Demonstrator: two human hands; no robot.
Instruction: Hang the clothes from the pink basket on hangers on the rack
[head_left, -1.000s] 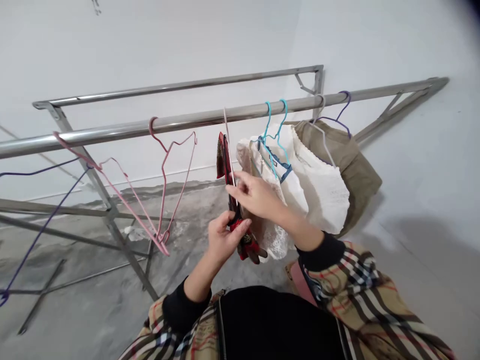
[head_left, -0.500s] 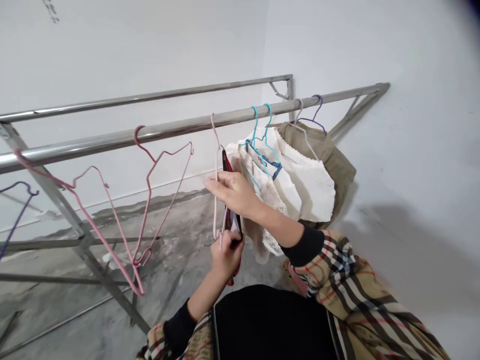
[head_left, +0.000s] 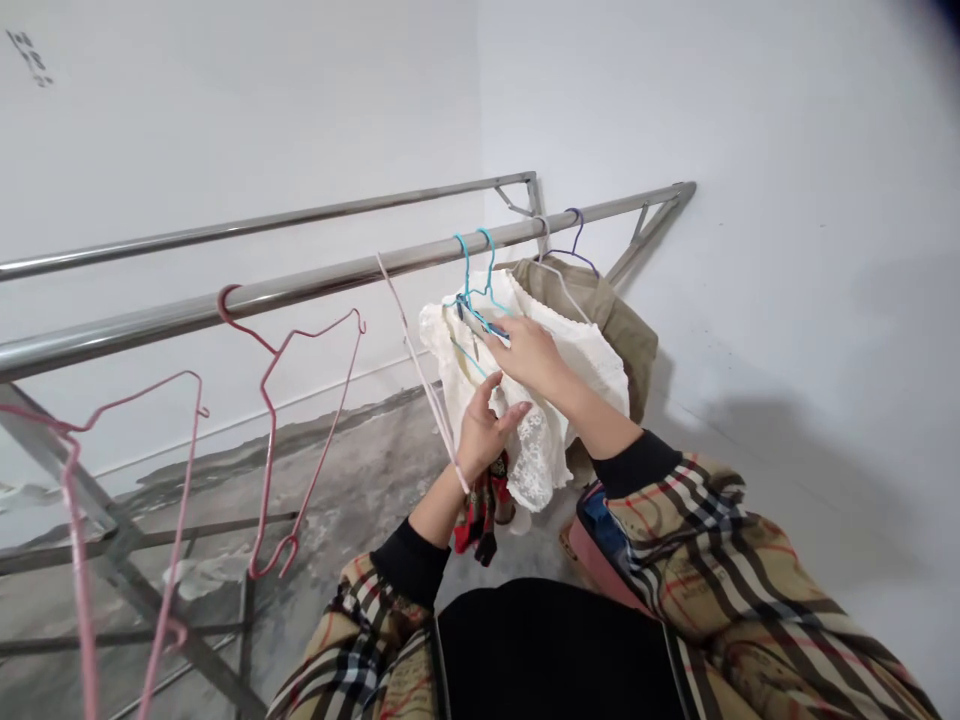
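My left hand point(head_left: 486, 428) is in front of the hanging white clothes, its thumb and index finger apart. A red and black patterned garment point(head_left: 480, 515) hangs down from it, seemingly held by the curled lower fingers, which are partly hidden. My right hand point(head_left: 531, 352) pinches the blue-trimmed neckline of a white garment point(head_left: 559, 340) on a teal hanger point(head_left: 489, 262). A white lace top point(head_left: 534, 455) hangs just below, on another teal hanger. A bare pale pink hanger point(head_left: 420, 360) slants from the rail, its lower end against my left wrist.
The metal rail point(head_left: 315, 285) runs across to the right wall. Pink hangers point(head_left: 266, 400) without clothes hang at left. An olive garment point(head_left: 626, 320) hangs at the right end. Below my right sleeve stands a pink container point(head_left: 600, 555) with blue cloth in it.
The red and black garment has come off the pale pink hanger, which now swings aslant. My right hand has left that hanger and moved right to the white garment; my left hand has risen.
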